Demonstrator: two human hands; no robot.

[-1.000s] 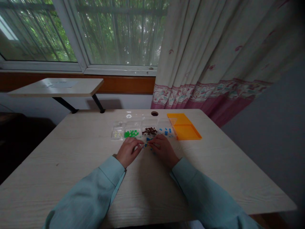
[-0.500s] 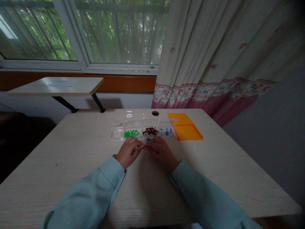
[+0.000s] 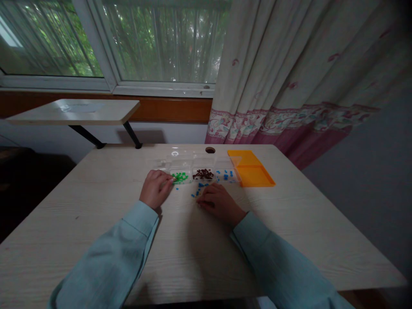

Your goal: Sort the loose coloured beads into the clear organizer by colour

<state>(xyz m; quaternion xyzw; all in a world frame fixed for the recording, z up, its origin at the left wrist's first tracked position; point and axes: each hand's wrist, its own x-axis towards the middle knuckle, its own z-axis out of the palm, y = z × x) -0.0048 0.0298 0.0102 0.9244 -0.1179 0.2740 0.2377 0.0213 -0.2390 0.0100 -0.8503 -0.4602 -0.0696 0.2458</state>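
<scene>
My left hand [image 3: 156,189] is at the front left of a clear compartment box [image 3: 206,162], its fingertips pinched together beside the small green pieces [image 3: 180,177]. What sits between those fingertips is too small to make out. My right hand [image 3: 222,202] rests low over the tabletop in front of the box, thumb and fingers closed together; their grip is partly hidden. Several loose blue pieces [image 3: 198,193] lie just beyond its fingers. Dark brown pieces [image 3: 203,174] fill a middle compartment, and more blue pieces [image 3: 225,175] lie in the one on the right.
An orange tray [image 3: 254,174] stands right of the box on the pale wooden table [image 3: 96,240]. A round hole [image 3: 210,150] pierces the table near its back edge. At the back left, a small raised shelf [image 3: 96,112] stands on black legs. A curtain [image 3: 264,86] hangs behind.
My hands were together at the fingertips and are now apart. The left has moved left and forward to the green pieces; the right has stayed nearly in place. Loose blue pieces now show between them.
</scene>
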